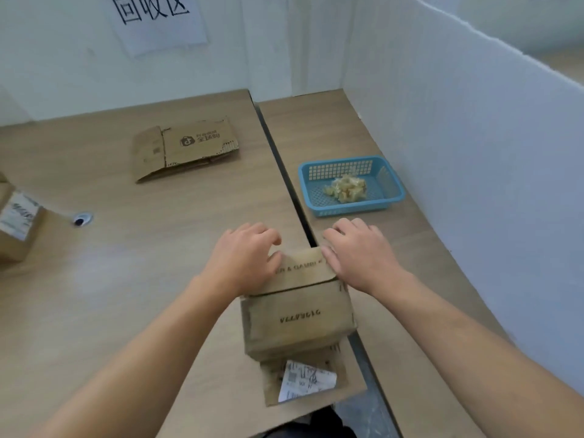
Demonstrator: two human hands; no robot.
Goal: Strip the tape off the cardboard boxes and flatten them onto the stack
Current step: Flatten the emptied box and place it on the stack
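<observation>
A small brown cardboard box (298, 317) lies on the wooden table near its front edge, over the gap between two tabletops. Its far flap carries printed letters, and a near flap with a white shipping label (305, 382) sticks out toward me. My left hand (245, 260) grips the far flap's left side, fingers curled over its edge. My right hand (357, 254) presses on the flap's right side with fingers spread. A flattened box (185, 148) lies at the back of the left tabletop.
A blue plastic basket (387, 188) holding crumpled tape (347, 188) sits on the right tabletop. Another labelled box (17, 222) stands at the left edge. A small round cable hole (82, 219) is in the tabletop. White partition walls enclose the back and right.
</observation>
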